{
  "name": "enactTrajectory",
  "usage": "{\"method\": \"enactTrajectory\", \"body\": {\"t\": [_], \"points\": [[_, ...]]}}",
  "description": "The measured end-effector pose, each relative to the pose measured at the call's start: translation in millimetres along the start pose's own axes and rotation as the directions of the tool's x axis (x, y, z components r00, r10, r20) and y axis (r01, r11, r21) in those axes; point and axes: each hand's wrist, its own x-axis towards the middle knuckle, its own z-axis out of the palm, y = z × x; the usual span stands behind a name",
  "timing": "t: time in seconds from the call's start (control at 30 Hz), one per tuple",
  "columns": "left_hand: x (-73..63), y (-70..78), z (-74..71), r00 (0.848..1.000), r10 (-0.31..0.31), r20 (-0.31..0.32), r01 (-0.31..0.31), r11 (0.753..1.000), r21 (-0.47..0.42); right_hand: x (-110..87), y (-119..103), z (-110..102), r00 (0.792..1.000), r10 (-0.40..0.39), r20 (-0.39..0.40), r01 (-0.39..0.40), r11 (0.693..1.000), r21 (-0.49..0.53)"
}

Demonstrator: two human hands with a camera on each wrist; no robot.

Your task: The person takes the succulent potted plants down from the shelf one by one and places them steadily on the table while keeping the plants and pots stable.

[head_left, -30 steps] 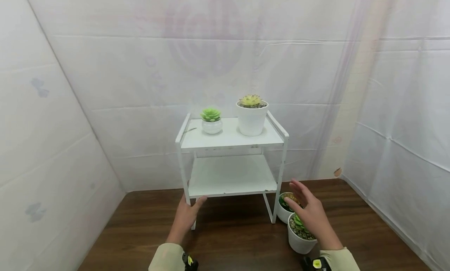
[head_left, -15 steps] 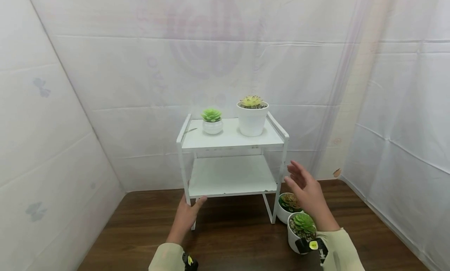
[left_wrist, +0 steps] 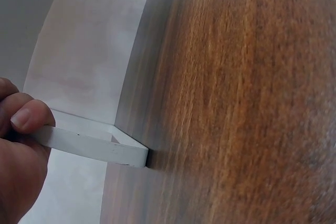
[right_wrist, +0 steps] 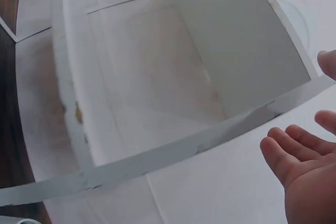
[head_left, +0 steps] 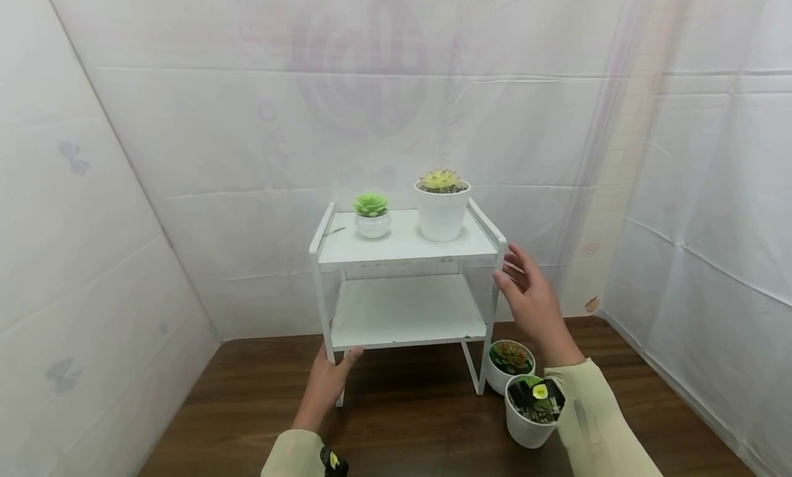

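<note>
A white two-tier shelf rack [head_left: 405, 308] stands on the brown table. My left hand [head_left: 328, 381] grips its front left leg [left_wrist: 94, 148], fingers and thumb curled round the bar below the lower tier. Beside the front right upright [right_wrist: 157, 156], my right hand [head_left: 533, 308] is open, its fingertips close to the bar just under the top tier. On the top tier sit a small round white pot [head_left: 372, 225] with a green succulent at the left and a taller white pot [head_left: 442, 217] with a yellowish succulent at the right.
Two more white pots stand on the table right of the rack: a rear pot [head_left: 497, 381] with a reddish-green succulent and a front pot [head_left: 526, 430] partly covered by the right wrist's camera. White sheeting [head_left: 247, 140] walls the back and sides.
My right hand has risen from above the pots at the right and moved in to the rack's right upright. The left hand has stayed on the leg.
</note>
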Motion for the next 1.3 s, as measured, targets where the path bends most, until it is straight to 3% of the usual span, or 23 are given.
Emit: {"method": "enactTrajectory", "body": {"t": [0.5, 0.8, 0.97, 1.3], "points": [[-2.1, 1.5, -1.0, 1.000, 0.004, 0.000, -0.004, 1.000, -0.001, 23.4, -18, 7, 0.999, -0.024, -0.020, 0.025, 1.000, 0.004], [-0.8, 0.6, 0.5, 1.000, -0.003, 0.004, 0.003, 1.000, 0.006, 34.1, -23, 17, 0.999, 0.038, -0.017, -0.038, 0.999, 0.002], [-1.7, 0.8, 1.5, 1.000, -0.012, 0.000, 0.012, 1.000, 0.004, 34.9, -27, 20, 0.996, 0.077, -0.048, -0.075, 0.996, 0.037], [-3.1, -4.6, 1.1, 1.000, -0.017, 0.014, 0.018, 1.000, -0.025, 38.9, -30, 21, 0.989, 0.079, -0.127, -0.081, 0.997, -0.006]]}}
